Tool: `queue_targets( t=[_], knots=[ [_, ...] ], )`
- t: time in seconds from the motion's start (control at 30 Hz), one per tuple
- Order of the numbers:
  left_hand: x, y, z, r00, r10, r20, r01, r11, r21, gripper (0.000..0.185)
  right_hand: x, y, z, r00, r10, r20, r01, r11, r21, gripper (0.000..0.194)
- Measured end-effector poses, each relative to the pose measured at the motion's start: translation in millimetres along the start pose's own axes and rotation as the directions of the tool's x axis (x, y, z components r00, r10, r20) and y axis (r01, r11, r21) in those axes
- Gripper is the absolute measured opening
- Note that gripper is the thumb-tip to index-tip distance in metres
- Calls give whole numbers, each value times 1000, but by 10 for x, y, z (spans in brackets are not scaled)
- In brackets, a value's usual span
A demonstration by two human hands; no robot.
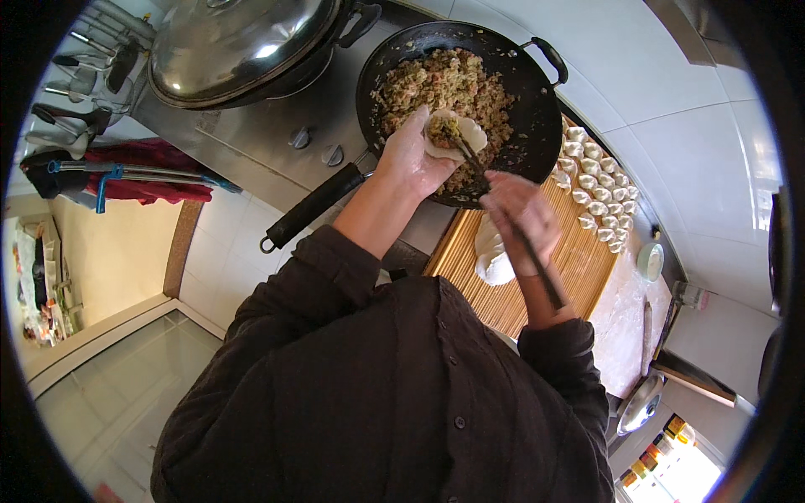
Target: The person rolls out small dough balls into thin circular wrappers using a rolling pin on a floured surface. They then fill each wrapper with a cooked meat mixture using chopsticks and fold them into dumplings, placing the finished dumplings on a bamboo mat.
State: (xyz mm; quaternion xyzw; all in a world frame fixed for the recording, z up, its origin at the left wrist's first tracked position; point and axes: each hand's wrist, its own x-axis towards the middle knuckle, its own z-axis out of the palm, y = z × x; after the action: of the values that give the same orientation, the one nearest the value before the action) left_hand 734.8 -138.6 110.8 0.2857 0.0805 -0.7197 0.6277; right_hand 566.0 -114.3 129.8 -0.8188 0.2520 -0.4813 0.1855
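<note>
My left hand cups a round dumpling wrapper above a black wok. A lump of minced filling sits on the wrapper. In my right hand, slightly blurred, are dark chopsticks, their tips touching that lump. More minced filling fills much of the wok beneath. Below my right hand, a pile of white dough wrappers lies on a bamboo mat, partly hidden by the hand. Several folded dumplings stand in rows toward the mat's far side.
The wok's long handle juts toward my left forearm. A large lidded pan stands on the steel stove. Beyond the mat are a floured board, a small bowl and a rolling pin. Utensils hang at far left.
</note>
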Motion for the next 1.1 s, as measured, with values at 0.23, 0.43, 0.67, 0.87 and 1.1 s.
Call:
queue_targets(
  t=[0.23,0.43,0.67,0.87,1.1],
  knots=[
    [104,-4,4,999,-27,-46,24,997,-69,37,-115,-7,-27,987,-102,126,116,988,-105,24],
    [104,22,-35,996,-2,-93,-8,994,-113,41,-85,-183,-278,983,-44,180,58,996,-72,22],
    [-36,46,-93,992,8,130,-9,1000,13,50,101,-298,-314,999,-42,5,41,999,28,20],
    [-141,76,-6,996,-76,40,74,996,56,53,-64,-110,-217,981,-113,158,116,993,-11,24],
    [-132,102,-60,992,-109,63,108,994,26,55,-90,-131,-154,960,-225,168,210,972,101,23]
  ],
)
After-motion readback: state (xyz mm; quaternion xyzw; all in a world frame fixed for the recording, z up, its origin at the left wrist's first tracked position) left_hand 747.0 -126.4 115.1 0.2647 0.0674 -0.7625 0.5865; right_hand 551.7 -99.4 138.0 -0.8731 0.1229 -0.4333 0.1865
